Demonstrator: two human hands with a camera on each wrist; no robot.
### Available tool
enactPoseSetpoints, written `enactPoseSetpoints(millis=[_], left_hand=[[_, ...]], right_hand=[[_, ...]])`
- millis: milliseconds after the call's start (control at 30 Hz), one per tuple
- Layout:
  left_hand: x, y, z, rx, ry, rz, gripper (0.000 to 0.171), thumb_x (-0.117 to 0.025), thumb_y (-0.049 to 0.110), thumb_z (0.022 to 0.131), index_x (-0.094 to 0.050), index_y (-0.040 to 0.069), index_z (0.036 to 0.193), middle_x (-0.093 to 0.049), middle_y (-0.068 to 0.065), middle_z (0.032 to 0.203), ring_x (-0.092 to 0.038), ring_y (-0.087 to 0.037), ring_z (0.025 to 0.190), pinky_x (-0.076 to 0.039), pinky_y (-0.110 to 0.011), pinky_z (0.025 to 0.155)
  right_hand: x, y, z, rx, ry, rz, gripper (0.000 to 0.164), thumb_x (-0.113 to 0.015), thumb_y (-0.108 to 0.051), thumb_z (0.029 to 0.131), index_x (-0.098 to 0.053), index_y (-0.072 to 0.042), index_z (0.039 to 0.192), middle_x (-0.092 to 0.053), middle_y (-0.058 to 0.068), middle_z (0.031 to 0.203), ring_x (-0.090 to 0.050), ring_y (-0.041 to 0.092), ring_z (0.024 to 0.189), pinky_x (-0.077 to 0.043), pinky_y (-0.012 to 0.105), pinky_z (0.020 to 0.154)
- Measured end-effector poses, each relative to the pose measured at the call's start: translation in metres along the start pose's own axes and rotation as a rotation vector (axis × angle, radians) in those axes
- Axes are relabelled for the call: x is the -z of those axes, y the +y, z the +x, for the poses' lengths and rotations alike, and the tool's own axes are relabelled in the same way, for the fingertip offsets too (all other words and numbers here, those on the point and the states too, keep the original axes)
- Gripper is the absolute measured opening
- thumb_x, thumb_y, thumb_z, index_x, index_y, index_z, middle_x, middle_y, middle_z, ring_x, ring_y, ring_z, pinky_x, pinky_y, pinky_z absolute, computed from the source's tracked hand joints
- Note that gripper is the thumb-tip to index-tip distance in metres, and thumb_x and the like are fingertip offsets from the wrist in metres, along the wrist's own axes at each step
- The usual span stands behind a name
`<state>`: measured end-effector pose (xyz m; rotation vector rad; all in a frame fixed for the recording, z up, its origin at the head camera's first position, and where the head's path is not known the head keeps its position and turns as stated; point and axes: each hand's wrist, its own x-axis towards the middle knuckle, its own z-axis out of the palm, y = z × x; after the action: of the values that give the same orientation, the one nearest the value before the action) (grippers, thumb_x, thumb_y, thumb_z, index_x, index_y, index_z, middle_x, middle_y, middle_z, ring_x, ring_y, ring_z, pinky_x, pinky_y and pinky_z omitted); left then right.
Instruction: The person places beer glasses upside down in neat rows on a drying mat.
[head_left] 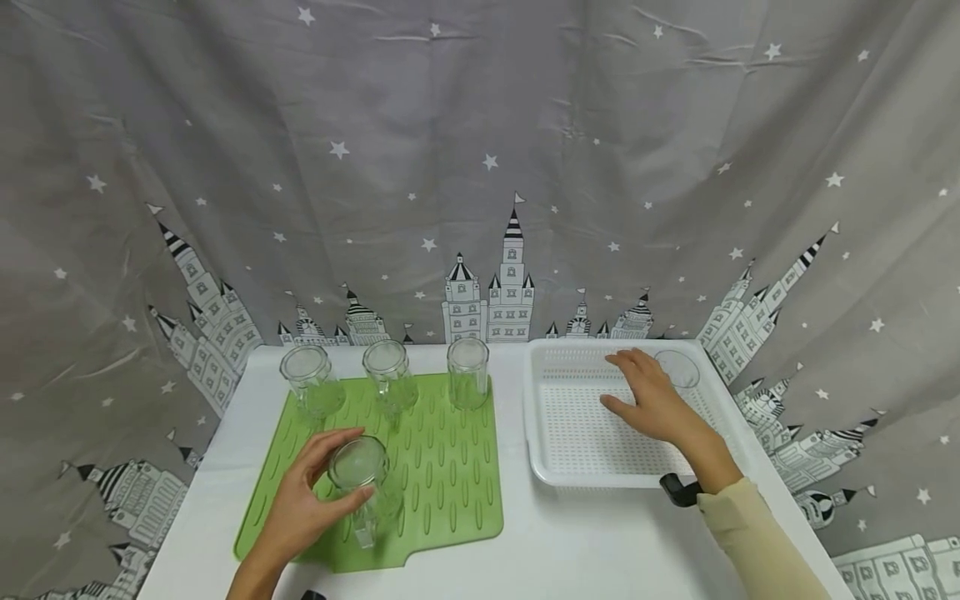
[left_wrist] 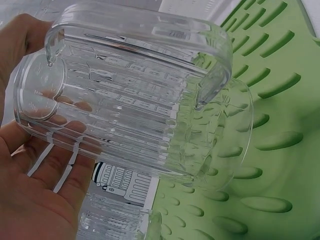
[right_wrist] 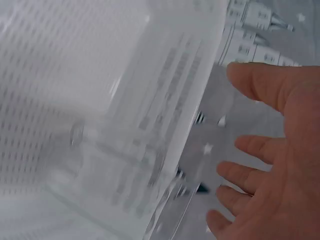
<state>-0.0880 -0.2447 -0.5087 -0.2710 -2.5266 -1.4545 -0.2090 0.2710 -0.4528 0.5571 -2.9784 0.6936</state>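
A clear glass mug (head_left: pixel 360 465) stands mouth down over the front part of the green drying mat (head_left: pixel 457 500). My left hand (head_left: pixel 307 492) holds it near its base, thumb on one side and fingers on the other. In the left wrist view, the fingers show through the glass mug (left_wrist: pixel 130 100), and its handle (left_wrist: pixel 145 25) faces the camera. My right hand (head_left: pixel 656 400) is over the white perforated basket (head_left: pixel 536 442), fingers spread and holding nothing. Close beyond it, a clear glass (head_left: pixel 677 368) sits in the basket's back right corner.
Three more clear glass mugs stand mouth down along the mat's back edge: a left one (head_left: pixel 307 379), a middle one (head_left: pixel 388 375) and a right one (head_left: pixel 468 375). Behind the white table (head_left: pixel 570 542) hangs a grey curtain (head_left: pixel 480 167) with castles and stars.
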Motion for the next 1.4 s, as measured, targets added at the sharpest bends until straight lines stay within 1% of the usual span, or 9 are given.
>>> enactPoseSetpoints(millis=[133, 300, 500, 667, 767, 900, 1067, 1233, 1400], left_hand=[[0.001, 0.001, 0.001, 0.008, -0.002, -0.002, 0.078, -0.094, 0.008, 0.081, -0.061, 0.018, 0.151, -0.059, 0.000, 0.143, -0.055, 0.006, 0.128, -0.038, -0.003, 0.110], [0.002, 0.001, 0.003, 0.031, -0.010, -0.002, 0.079, -0.094, 0.009, 0.082, -0.060, 0.021, 0.152, -0.058, 0.000, 0.145, -0.054, 0.005, 0.128, -0.037, -0.004, 0.110], [0.002, 0.002, 0.002, 0.030, -0.011, 0.009, 0.079, -0.095, 0.010, 0.081, -0.061, 0.023, 0.152, -0.059, 0.001, 0.143, -0.055, 0.005, 0.128, -0.038, -0.005, 0.110], [0.002, 0.003, 0.000, 0.001, 0.000, 0.006, 0.079, -0.095, 0.009, 0.081, -0.061, 0.021, 0.151, -0.060, 0.000, 0.142, -0.056, 0.004, 0.126, -0.040, -0.007, 0.109], [0.003, 0.002, -0.001, -0.006, 0.007, 0.006, 0.079, -0.095, 0.009, 0.080, -0.061, 0.021, 0.151, -0.059, -0.001, 0.141, -0.056, 0.004, 0.125, -0.040, -0.007, 0.108], [0.005, 0.001, 0.000, 0.020, 0.005, 0.017, 0.079, -0.095, 0.010, 0.081, -0.061, 0.021, 0.152, -0.058, 0.001, 0.142, -0.055, 0.005, 0.125, -0.040, -0.006, 0.109], [0.010, 0.000, 0.004, 0.021, 0.020, 0.028, 0.077, -0.094, 0.009, 0.082, -0.061, 0.018, 0.152, -0.059, -0.001, 0.141, -0.055, 0.005, 0.124, -0.041, -0.007, 0.107], [0.018, 0.000, 0.012, 0.019, 0.046, 0.063, 0.078, -0.093, 0.012, 0.084, -0.059, 0.020, 0.153, -0.056, -0.002, 0.145, -0.050, 0.008, 0.128, -0.036, -0.004, 0.107], [0.024, -0.007, 0.022, 0.033, 0.062, 0.090, 0.079, -0.092, 0.014, 0.086, -0.057, 0.022, 0.156, -0.054, -0.003, 0.148, -0.046, 0.010, 0.129, -0.032, -0.002, 0.106]], right_hand=[[0.018, 0.023, -0.001, -0.111, -0.043, -0.060, 0.084, -0.069, -0.035, 0.104, -0.029, 0.005, 0.165, -0.025, 0.040, 0.171, -0.015, 0.063, 0.159, -0.016, 0.083, 0.125], [0.026, 0.051, -0.001, -0.206, -0.098, -0.075, 0.090, -0.066, -0.039, 0.105, -0.021, 0.008, 0.166, -0.012, 0.044, 0.171, -0.010, 0.070, 0.156, -0.011, 0.088, 0.122], [0.021, 0.077, -0.003, -0.220, -0.084, -0.054, 0.090, -0.063, -0.044, 0.104, -0.020, 0.004, 0.167, -0.012, 0.043, 0.171, -0.019, 0.074, 0.150, -0.019, 0.092, 0.116], [0.013, 0.087, -0.002, -0.222, -0.087, -0.025, 0.084, -0.054, -0.042, 0.109, -0.014, 0.003, 0.168, -0.009, 0.045, 0.169, -0.020, 0.079, 0.145, -0.026, 0.092, 0.113], [0.011, 0.085, -0.001, -0.209, -0.077, -0.007, 0.079, -0.053, -0.033, 0.110, -0.015, 0.008, 0.165, -0.010, 0.049, 0.166, -0.019, 0.079, 0.144, -0.025, 0.090, 0.115], [0.010, 0.076, 0.000, -0.224, -0.063, -0.011, 0.074, -0.055, -0.024, 0.109, -0.018, 0.012, 0.162, -0.012, 0.050, 0.164, -0.017, 0.077, 0.146, -0.020, 0.087, 0.118], [0.010, 0.069, -0.002, -0.238, -0.069, -0.019, 0.073, -0.056, -0.024, 0.110, -0.019, 0.011, 0.163, -0.013, 0.049, 0.164, -0.018, 0.077, 0.145, -0.022, 0.087, 0.118], [0.010, 0.066, -0.003, -0.226, -0.057, -0.003, 0.072, -0.054, -0.023, 0.110, -0.019, 0.010, 0.163, -0.011, 0.049, 0.165, -0.018, 0.077, 0.144, -0.024, 0.089, 0.116], [0.008, 0.065, -0.002, -0.226, -0.041, 0.006, 0.072, -0.053, -0.022, 0.108, -0.019, 0.010, 0.163, -0.011, 0.048, 0.166, -0.018, 0.076, 0.144, -0.025, 0.090, 0.115]])
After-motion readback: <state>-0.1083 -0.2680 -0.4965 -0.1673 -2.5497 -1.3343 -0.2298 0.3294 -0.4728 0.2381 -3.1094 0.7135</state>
